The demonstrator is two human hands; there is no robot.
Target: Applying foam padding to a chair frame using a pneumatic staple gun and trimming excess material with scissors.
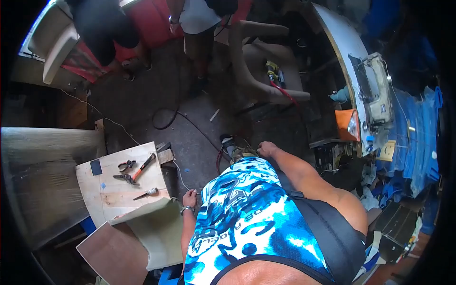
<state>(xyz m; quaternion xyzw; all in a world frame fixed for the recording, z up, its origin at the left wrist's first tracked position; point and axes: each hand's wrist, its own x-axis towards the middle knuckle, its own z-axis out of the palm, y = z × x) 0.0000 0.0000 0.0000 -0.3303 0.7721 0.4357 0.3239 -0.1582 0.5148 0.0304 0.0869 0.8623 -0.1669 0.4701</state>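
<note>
From my remote feed, the thing nearest a hand is the pale cord (181, 175), left of the middle of the frame, running down toward the left hand (189, 197). That hand's fingers are curled in beside the patterned shirt (247, 204); I cannot tell whether they grip the cord or merely rest by it. The right hand (267, 149), near the centre, is loosely bent at the lap, and I cannot tell whether it holds anything.

Left of the cord sits a wooden board (108, 191). On it lie a hammer (138, 174), pliers (127, 165) and a pointed tool (145, 194), probably laid flat so they don't roll off, and on the side an easy left-hand reach would favour. A bent panel (159, 232) leans over the board's near edge.

Farther up, a yellow-and-black power tool (271, 69) rests on the seat of a chair (241, 57), likely to keep it off the floor, with a red hose (286, 95) trailing over the side. At right, a beige machine (380, 90) stands on a worktable (339, 33) by an orange bag (345, 124). Two co-workers (202, 16) stand along the top.
</note>
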